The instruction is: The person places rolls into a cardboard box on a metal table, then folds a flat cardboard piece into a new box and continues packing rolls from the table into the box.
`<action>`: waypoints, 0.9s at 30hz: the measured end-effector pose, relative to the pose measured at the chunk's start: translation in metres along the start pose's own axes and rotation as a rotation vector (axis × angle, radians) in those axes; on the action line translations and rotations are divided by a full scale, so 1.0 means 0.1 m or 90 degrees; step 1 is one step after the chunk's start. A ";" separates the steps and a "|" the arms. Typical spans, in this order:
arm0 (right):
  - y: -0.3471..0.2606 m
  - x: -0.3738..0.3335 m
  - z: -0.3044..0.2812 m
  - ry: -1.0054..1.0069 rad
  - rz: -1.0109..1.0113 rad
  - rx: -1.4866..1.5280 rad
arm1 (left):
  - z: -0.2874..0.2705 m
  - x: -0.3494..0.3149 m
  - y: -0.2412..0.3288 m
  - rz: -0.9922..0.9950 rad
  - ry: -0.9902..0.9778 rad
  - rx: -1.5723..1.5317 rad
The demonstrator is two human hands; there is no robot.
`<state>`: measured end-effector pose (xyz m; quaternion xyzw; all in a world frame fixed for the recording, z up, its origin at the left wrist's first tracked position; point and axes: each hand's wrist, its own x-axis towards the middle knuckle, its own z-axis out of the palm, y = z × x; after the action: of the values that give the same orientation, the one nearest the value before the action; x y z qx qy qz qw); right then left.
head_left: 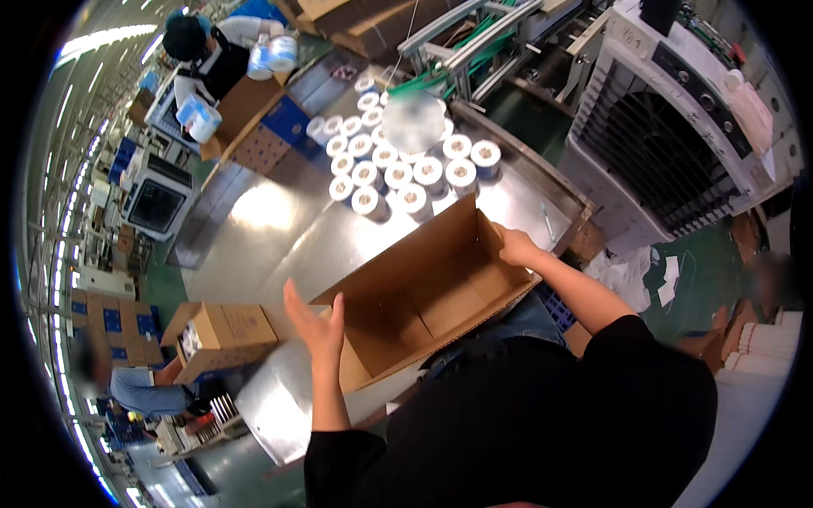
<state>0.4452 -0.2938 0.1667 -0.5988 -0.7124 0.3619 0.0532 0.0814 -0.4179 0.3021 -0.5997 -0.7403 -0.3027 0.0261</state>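
Observation:
A long, bare-inside cardboard box [423, 296] stands tilted in front of my body, its open top facing up toward me. My right hand [515, 247] grips the rim at its right end, fingers bent over the edge. Beside the box's left end, my left hand [315, 322] is raised with fingers stretched and thumb apart, holding nothing. Beyond the box, several white rolls [398, 175] with brown cores stand upright in a cluster on the shiny metal table [246, 245].
A person [212, 59] at the far left holds wrapped rolls over a carton [254, 106]. Another person [148, 389] handles a filled cardboard box [224, 339] at left. A large air cooler [660, 127] stands right. A pen-like object [547, 222] lies near the table's right edge.

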 end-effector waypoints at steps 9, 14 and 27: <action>0.00 -0.12 0.03 0.036 -0.078 0.017 | 0.98 1.07 0.34 0.119 -0.544 0.145; 0.03 -0.30 0.08 0.100 -0.156 0.074 | 1.96 1.06 -0.26 -0.174 -0.815 0.008; 0.50 1.96 -0.27 0.071 0.024 -0.069 | 3.59 1.58 -0.34 0.232 -0.319 -0.063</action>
<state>0.4456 -0.1061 0.0878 -0.6331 -0.7157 0.2901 0.0534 0.1230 -0.1111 0.0589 -0.7791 -0.5884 -0.1712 -0.1323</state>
